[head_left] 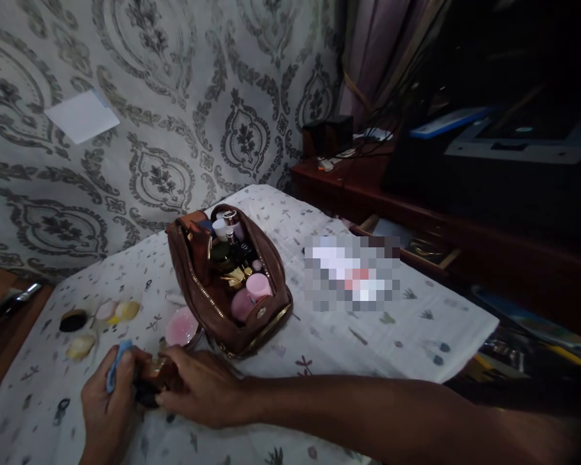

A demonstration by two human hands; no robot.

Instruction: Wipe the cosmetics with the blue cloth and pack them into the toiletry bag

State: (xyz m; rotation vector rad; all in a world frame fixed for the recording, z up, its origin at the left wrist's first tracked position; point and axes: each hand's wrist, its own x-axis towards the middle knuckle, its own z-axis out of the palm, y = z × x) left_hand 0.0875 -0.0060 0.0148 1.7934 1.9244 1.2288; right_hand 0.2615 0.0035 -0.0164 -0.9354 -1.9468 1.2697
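My left hand (pixel 107 397) is closed, with a light-blue cloth (pixel 119 367) pinched between thumb and fingers. My right hand (pixel 206 387) grips a small gold-brown object with a dark part (pixel 159 374); its kind is unclear in the dim, blurred view. Both hands meet around this object, low over the table's near left side. Just beyond the right hand sits a round pink container (pixel 182 328). Behind it stands an unzipped brown toiletry bag (pixel 278 274), holding several bottles, jars and a pink-lidded pot (pixel 258 287).
Several sponge-like pieces (pixel 127 310) and a round black item (pixel 73 320) lie at the left on the patterned tablecloth (pixel 392 342). A pixelated area covers something right of the bag. An open drawer (pixel 426 248) juts from the dark red desk (pixel 368 187).
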